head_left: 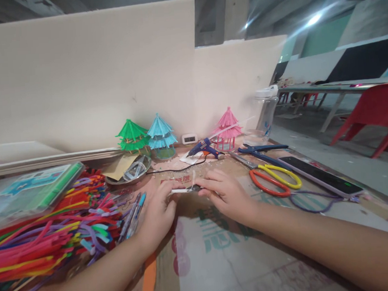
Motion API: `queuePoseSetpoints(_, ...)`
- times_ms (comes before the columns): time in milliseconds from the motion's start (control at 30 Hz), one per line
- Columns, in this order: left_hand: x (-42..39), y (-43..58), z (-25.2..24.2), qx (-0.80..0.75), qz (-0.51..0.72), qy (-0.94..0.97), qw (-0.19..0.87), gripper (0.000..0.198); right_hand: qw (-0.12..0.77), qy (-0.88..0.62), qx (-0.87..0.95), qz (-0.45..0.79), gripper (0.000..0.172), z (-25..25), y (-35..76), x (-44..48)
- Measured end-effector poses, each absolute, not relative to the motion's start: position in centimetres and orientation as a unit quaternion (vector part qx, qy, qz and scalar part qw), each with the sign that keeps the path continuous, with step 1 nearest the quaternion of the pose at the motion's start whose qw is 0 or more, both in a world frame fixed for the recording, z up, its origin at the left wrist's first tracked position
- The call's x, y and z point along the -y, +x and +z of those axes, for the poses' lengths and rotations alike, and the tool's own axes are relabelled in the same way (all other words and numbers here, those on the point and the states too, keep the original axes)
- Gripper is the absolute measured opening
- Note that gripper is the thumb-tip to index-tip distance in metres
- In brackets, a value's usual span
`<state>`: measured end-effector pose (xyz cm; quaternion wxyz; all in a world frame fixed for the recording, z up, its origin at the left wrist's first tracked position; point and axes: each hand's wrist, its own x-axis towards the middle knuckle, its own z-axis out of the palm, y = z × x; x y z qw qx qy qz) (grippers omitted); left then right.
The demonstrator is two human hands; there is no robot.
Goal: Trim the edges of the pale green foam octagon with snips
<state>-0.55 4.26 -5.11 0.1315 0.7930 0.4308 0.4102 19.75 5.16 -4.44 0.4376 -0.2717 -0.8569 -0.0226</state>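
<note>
My left hand (161, 206) is closed on a thin white strip (180, 190) that points to the right. Close by, my right hand (226, 195) pinches a small dark object (193, 188) that meets the strip's end. Its kind is too blurred to tell. A short pale piece (194, 176) sticks up just behind it. Both hands are over a printed cardboard sheet (218, 259). Behind them lies a blue glue gun (202, 148) with its black cord running left.
Pipe cleaners (50, 235) and a plastic case (31, 192) fill the left, beside pens (134, 214) and a metal dish (142, 169). Green (131, 134), blue (160, 132) and pink (229, 127) model pavilions stand behind. Scissors (272, 180), a phone (319, 176) and a bottle (265, 114) are right.
</note>
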Motion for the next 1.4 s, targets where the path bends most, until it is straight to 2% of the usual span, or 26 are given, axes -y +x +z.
queuePoseSetpoints(600, -4.1, -0.4, -4.9, -0.435, 0.416, 0.788, 0.128, 0.03, 0.446, -0.269, 0.853, -0.03, 0.028, -4.6, 19.6, -5.2)
queuePoseSetpoints(800, -4.0, -0.4, -4.8, -0.459, 0.43, 0.764, 0.146, 0.021, 0.539, -0.327, 0.771, 0.089, 0.023, -5.1, 19.7, -5.8)
queuePoseSetpoints(900, -3.9, -0.3, -4.7, -0.483, 0.452, 0.73, 0.172, 0.025, 0.564, -0.366, 0.719, 0.179, 0.025, -5.3, 19.7, -6.5)
queuePoseSetpoints(1000, -4.0, -0.3, -4.7, -0.489, 0.453, 0.72, 0.192, 0.03, 0.549, -0.382, 0.7, 0.25, 0.026, -5.3, 19.4, -6.9)
queuePoseSetpoints(1067, -4.1, -0.3, -4.7, -0.491, 0.451, 0.717, 0.201, 0.031, 0.533, -0.386, 0.704, 0.267, 0.022, -5.3, 19.2, -6.9)
queuePoseSetpoints(1167, -4.1, -0.3, -4.8, -0.486, 0.454, 0.717, 0.21, 0.031, 0.507, -0.382, 0.728, 0.259, 0.014, -5.3, 19.0, -6.7)
queuePoseSetpoints(1400, -4.0, -0.1, -4.7, -0.49, 0.452, 0.707, 0.235, 0.031, 0.481, -0.374, 0.759, 0.232, 0.011, -5.9, 18.9, -6.6)
